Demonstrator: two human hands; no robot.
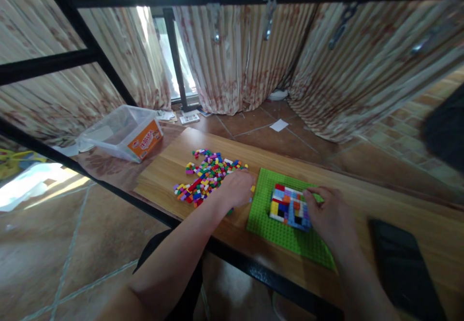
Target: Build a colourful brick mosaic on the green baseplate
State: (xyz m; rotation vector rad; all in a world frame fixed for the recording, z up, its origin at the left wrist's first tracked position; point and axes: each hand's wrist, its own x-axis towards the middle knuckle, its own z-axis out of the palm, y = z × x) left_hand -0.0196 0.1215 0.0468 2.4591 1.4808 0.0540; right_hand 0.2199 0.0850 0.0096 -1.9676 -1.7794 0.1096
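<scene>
A green baseplate (264, 214) lies on the wooden table (166, 171). On it stands a low block of many-coloured small bricks (288, 206). My right hand (328, 214) rests at the block's right edge, its fingers curled against the bricks. A loose pile of small coloured bricks (205, 176) lies left of the plate. My left hand (237, 188) sits at the pile's right edge, fingers curled down among the bricks; what it holds is hidden.
A clear plastic tub with an orange label (125, 132) lies on its side at the far left. A dark phone-like slab (402, 263) lies on the table at the right. Black metal bars (90, 50) frame the view; curtains hang behind.
</scene>
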